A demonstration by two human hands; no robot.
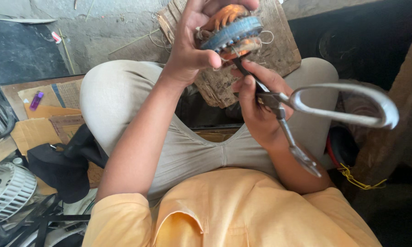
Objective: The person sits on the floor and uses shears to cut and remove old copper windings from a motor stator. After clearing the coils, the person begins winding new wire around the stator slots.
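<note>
Above lap, left hand (190, 48) grip clamps motor coil (229, 31); just below, right hand (256, 107) grip closed round scissors (306, 110), blades touching coil.

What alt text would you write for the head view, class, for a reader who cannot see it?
A seated person's left hand holds up a round motor coil with orange windings, while the right hand points large metal scissors at its underside. A worn wooden board lies past the knees, and a white fan guard sits at lower left.
</note>
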